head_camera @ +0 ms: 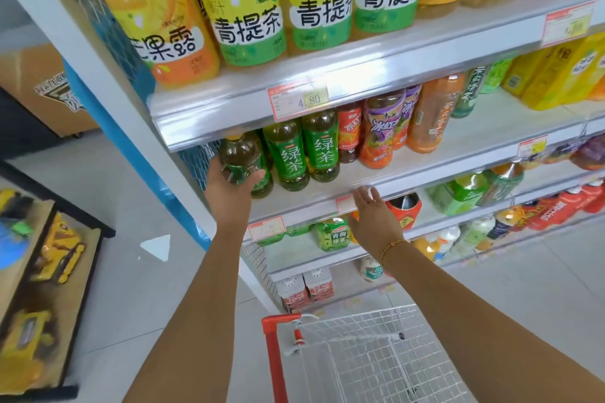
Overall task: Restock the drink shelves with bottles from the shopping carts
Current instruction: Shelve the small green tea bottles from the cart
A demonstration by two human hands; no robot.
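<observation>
My left hand [229, 188] grips a bottle [244, 160]; I seat it upright beside the row, right hand [371, 206] flat on the shelf [425, 167].

You have one view only, worn on your head: it looks forward and down past your left hand [229, 188] and right hand [373, 209] at the drink shelves [376, 75], which stand very near and fill the upper right. The view is tilted, so the shelf edges climb rightward, with the shopping cart [355, 316] at the bottom edge and the floor [147, 288] at left.
</observation>
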